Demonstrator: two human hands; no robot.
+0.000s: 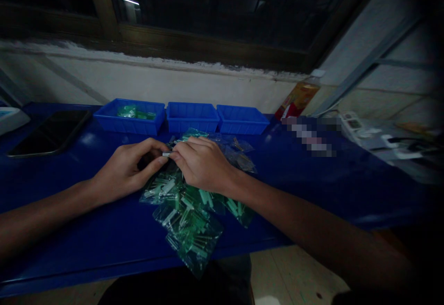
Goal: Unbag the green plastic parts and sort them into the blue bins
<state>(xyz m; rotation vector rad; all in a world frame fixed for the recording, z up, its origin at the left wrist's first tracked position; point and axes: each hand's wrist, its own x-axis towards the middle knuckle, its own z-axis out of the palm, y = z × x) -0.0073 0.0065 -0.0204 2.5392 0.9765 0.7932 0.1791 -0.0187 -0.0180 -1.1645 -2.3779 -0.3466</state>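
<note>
Between my two hands, above the pile, is a small pale grey-white piece (166, 154). The thumb and fingers of my left hand (126, 168) pinch its left end. My right hand (204, 164) has its fingers closed at the right end, hiding most of that side. Below and around them lies a heap of small clear plastic bags (189, 226) with green and pale strip-like parts and thin metal pins inside. One bag overhangs the front edge of the table. Behind my right hand lie clear bags (243, 159) with brownish thin pieces.
Three blue bins stand along the wall: the left bin (138, 127) has green bags in it, beside a middle bin (192, 122) and a right bin (241, 122). A phone (50, 131) lies left on the blue table (104, 235). A bottle (300, 96) and clutter (367, 131) sit right.
</note>
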